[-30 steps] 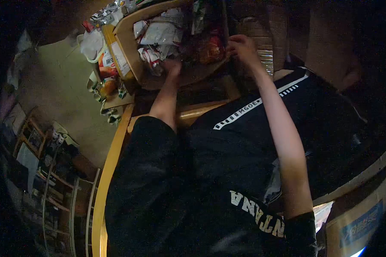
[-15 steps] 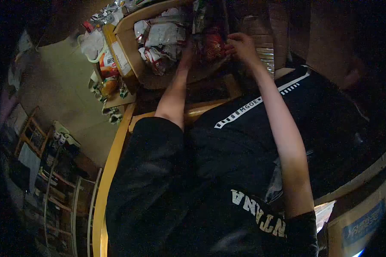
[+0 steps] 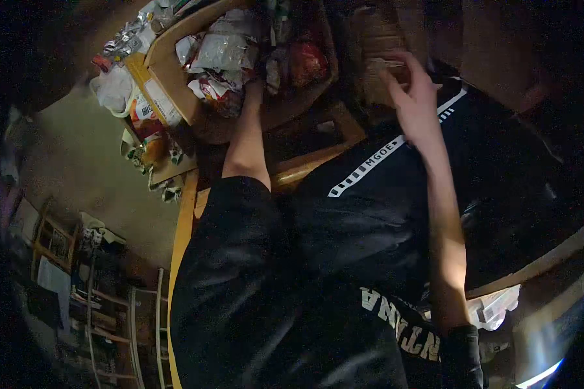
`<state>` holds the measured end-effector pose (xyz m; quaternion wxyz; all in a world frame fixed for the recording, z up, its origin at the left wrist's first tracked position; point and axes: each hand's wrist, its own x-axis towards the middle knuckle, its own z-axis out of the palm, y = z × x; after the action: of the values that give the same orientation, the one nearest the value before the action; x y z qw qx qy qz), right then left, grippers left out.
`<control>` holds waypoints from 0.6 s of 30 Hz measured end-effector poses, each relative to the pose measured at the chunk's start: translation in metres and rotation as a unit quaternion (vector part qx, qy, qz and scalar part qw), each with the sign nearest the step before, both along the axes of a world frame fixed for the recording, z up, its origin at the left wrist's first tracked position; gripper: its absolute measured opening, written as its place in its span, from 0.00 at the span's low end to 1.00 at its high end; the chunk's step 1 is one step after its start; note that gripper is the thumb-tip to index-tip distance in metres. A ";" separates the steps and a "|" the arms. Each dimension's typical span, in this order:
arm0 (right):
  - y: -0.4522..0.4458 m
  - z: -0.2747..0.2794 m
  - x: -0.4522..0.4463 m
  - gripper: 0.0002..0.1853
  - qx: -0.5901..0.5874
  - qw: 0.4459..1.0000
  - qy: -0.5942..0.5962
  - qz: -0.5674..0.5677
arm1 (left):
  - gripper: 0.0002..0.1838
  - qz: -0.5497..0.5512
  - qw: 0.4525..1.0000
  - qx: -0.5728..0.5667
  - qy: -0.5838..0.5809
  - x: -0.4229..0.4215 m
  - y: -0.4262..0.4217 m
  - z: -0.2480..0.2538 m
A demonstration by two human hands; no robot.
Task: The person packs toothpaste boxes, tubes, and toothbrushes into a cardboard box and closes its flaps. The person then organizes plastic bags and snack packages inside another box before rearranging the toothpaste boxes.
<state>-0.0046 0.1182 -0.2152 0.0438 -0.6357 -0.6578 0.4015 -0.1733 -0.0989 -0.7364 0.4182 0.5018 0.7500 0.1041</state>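
Observation:
My left hand (image 3: 255, 87) reaches into an open cardboard box (image 3: 191, 107) at the top. It lies in shadow between the packages, and its fingers are hidden. Left of it are a silvery-white plastic package (image 3: 222, 52) and a crumpled red-and-white wrapper (image 3: 209, 87). On its other side sits a dark red package (image 3: 308, 63), partly lost in shadow. My right hand (image 3: 414, 91) is outside the box, above brown cardboard (image 3: 377, 39). Its thumb and forefinger are curved with a gap between them, and I see nothing clearly held.
Packets, a white bag (image 3: 115, 87) and an orange-and-white packet (image 3: 148, 120) crowd the box's left side. A yellow wooden frame (image 3: 292, 175) runs below the box. Black fabric with a white printed strip (image 3: 370, 165) covers my lap. Shelving (image 3: 110, 318) stands at lower left.
My right hand has moved away from the red package, out of the box and to the right. My left hand stays in the box. The view has shifted slightly.

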 end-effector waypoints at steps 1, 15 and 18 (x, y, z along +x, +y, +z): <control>-0.005 0.025 0.002 0.13 0.010 0.999 -0.050 0.007 | 0.15 -0.009 1.000 0.001 -0.009 -0.003 -0.002 -0.013; -0.065 0.039 0.089 0.20 0.168 0.929 -0.164 -0.285 | 0.21 -0.062 0.982 0.165 -0.061 -0.025 -0.017 -0.024; -0.064 0.037 0.090 0.20 0.170 0.928 -0.145 -0.297 | 0.21 -0.036 0.988 0.143 -0.048 -0.028 -0.017 -0.005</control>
<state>0.0849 0.0542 -0.1784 0.1730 -0.8363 -0.4965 0.1553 -0.2015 -0.1162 -0.7417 0.3815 0.5773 0.6878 0.2191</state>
